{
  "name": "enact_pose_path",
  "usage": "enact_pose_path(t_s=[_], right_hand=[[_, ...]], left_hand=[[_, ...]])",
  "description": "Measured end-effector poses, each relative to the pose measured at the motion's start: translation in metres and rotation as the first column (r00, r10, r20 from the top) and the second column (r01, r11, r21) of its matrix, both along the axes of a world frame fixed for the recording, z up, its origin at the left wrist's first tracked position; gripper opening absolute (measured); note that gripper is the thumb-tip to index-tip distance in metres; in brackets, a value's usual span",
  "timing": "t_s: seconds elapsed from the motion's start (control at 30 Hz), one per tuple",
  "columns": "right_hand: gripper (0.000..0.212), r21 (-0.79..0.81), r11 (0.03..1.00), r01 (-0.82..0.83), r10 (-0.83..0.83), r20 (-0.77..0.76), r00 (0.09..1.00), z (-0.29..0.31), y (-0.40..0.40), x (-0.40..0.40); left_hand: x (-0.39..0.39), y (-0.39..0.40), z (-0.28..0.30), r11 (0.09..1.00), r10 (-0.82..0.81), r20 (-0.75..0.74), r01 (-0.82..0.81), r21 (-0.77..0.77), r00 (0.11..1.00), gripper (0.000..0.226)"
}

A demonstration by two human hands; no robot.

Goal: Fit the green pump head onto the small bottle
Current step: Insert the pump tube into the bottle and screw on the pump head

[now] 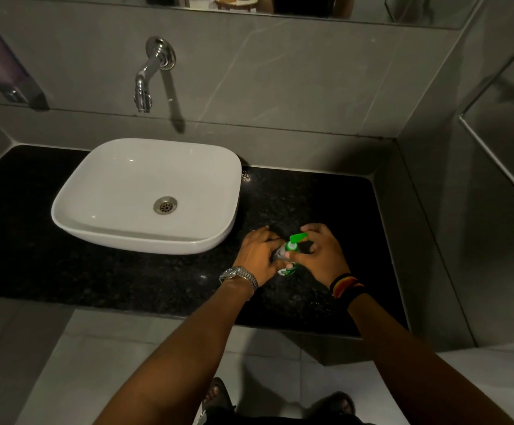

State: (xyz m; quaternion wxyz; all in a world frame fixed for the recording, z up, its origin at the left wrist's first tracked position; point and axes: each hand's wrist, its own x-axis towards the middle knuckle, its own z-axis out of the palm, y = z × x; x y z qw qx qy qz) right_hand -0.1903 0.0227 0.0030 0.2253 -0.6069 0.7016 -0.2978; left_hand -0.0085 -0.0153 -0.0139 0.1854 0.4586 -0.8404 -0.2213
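A small bottle (281, 255) with a green and white label stands on the black granite counter (127, 277), right of the basin. My left hand (257, 256) wraps its left side and grips it. The green pump head (295, 240) sits on the bottle's neck, its nozzle pointing up and right. My right hand (320, 254) closes around the pump collar from the right, thumb against the neck. Most of the bottle body is hidden between my two hands.
A white countertop basin (75, 210) with a metal drain stands to the left, under a wall-mounted chrome tap (145, 84). A soap dispenser (7, 69) hangs on the left wall. The grey tiled side wall (433, 240) borders the counter on the right.
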Motion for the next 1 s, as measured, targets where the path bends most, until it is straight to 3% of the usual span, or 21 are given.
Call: enact_pose_path(t_s=[0.13, 0.27, 0.4, 0.53, 0.7, 0.83, 0.93, 1.0], right_hand=[[0.05, -0.003, 0.999, 0.039, -0.039, -0.05, 0.998, 0.005, -0.006, 0.004], [0.054, 0.009, 1.0, -0.011, 0.011, 0.012, 1.0, 0.003, -0.002, -0.001], [0.037, 0.008, 0.999, -0.047, 0.047, -0.033, 0.998, 0.007, -0.005, -0.001], [0.05, 0.007, 0.999, 0.035, -0.034, -0.091, 0.995, 0.009, -0.005, 0.007], [0.037, 0.007, 0.998, -0.059, 0.059, -0.065, 0.996, 0.002, -0.001, -0.005], [0.044, -0.034, 0.998, 0.047, -0.05, -0.096, 0.994, 0.004, 0.003, 0.003], [0.064, -0.023, 0.997, 0.07, -0.071, -0.034, 0.997, 0.003, 0.007, 0.002], [0.055, -0.024, 1.0, -0.009, 0.009, 0.001, 1.0, 0.004, 0.005, -0.001]], left_hand=[[0.0, 0.0, 0.0, 1.0, -0.012, 0.003, 0.012, 0.002, 1.0, 0.06], [0.0, 0.001, 0.001, 1.0, -0.012, -0.012, 0.012, 0.003, 1.0, 0.059], [0.0, 0.001, 0.002, 1.0, -0.008, 0.022, 0.008, 0.002, 1.0, 0.062], [0.0, 0.0, 0.003, 1.0, -0.006, 0.011, 0.006, 0.0, 1.0, 0.06], [-0.001, 0.002, 0.003, 1.0, -0.001, 0.016, 0.001, 0.004, 1.0, 0.062], [0.0, 0.002, 0.003, 1.0, 0.002, -0.007, -0.002, -0.003, 1.0, 0.06], [0.0, 0.0, 0.002, 1.0, -0.004, -0.002, 0.004, -0.009, 1.0, 0.06], [-0.001, 0.002, 0.002, 1.0, 0.004, -0.007, -0.004, -0.011, 1.0, 0.06]])
